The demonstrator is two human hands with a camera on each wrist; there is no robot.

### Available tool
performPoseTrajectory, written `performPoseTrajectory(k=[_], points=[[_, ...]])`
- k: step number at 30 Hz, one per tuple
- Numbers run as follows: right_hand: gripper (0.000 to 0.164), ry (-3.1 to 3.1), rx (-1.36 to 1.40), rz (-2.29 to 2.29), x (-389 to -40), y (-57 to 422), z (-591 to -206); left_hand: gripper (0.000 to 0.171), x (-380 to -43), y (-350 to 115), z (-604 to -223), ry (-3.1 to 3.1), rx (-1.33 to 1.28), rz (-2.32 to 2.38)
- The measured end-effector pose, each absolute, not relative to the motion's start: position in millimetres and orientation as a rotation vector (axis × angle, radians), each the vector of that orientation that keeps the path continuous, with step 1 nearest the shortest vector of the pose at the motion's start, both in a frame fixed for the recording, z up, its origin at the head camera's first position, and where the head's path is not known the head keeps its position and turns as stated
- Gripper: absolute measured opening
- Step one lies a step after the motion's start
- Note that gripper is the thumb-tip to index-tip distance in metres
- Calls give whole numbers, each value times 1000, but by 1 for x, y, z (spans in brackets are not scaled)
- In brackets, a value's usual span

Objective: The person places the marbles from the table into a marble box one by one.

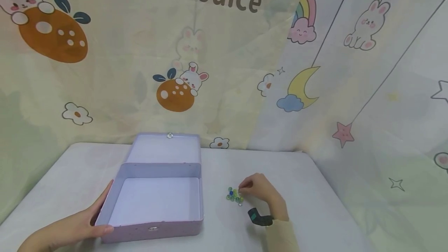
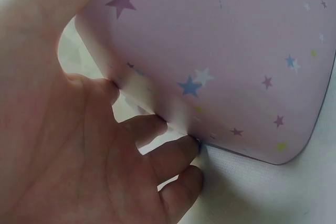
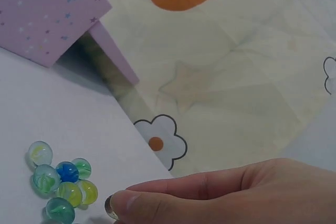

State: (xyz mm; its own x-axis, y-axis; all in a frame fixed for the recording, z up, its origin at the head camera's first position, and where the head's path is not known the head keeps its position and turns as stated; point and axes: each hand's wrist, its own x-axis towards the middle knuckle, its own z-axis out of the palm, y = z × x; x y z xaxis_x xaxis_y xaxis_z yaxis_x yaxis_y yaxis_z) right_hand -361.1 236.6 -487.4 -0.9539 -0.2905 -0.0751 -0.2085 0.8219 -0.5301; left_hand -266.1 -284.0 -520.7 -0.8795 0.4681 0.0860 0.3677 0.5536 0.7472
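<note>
White tabletop (image 1: 315, 221) before a printed curtain (image 1: 122, 88). One marble (image 3: 109, 208) sits at the fingertips of your right hand (image 1: 260, 188), pinched between thumb and forefinger, to the right of the open box (image 1: 175, 230). How your other right fingers lie cannot be told. Just beside it, the other marbles (image 3: 67, 172) lie loose in a cluster on the tabletop. Farther out, your left hand (image 1: 82, 221) grips the near left corner of the box, thumb at the front and fingers bent along the side; the lid (image 1: 168, 149) lies back toward the curtain. Likely faults: being smooth and round, the pinched marble may squirt out if you squeeze off-centre; a brush of your knuckles may set the cluster rolling, perhaps off the tabletop; and a tug by your left hand may shift or tip the box.
</note>
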Motion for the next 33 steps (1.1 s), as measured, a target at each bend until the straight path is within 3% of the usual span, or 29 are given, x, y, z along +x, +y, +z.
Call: performPoseTrajectory(k=[15,29,33], points=[[9,2781,-532,-1034,-359,220,-472,96,-268,-287,-520,2490,651,1329],[18,2684,-700,-1187,-352,183,-454,102,-264,-282,-509,2524,694,1326],[13,2659,-781,-1216,-347,171,-448,103,-264,-281,-506,2484,663,1352]])
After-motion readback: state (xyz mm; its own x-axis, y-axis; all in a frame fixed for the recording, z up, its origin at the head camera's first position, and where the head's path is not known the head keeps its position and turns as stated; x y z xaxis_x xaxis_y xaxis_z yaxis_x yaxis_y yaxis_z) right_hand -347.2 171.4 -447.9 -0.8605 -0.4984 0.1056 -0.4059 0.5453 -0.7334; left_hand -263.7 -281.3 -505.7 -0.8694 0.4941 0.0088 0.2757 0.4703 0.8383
